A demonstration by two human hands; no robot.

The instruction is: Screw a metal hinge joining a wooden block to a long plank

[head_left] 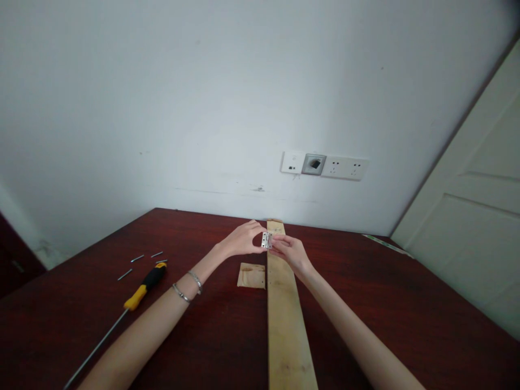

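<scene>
A small silver hinge [266,240] is pinched between the fingertips of both hands over the far end of a long pale wooden plank [286,319]. My left hand [242,240] grips the hinge from the left, fingers curled; two bracelets sit on that wrist. Coming from the right, my right hand [290,253] holds the hinge's other side with closed fingers and rests on the plank. A small square wooden piece [251,275] lies flat just left of the plank.
A dark red table [406,303] carries everything. A screwdriver with a yellow and black handle [143,287] lies at the left, with several loose screws [142,258] beyond it. Wall sockets [325,165] sit on the white wall, and a white door [475,227] stands at the right.
</scene>
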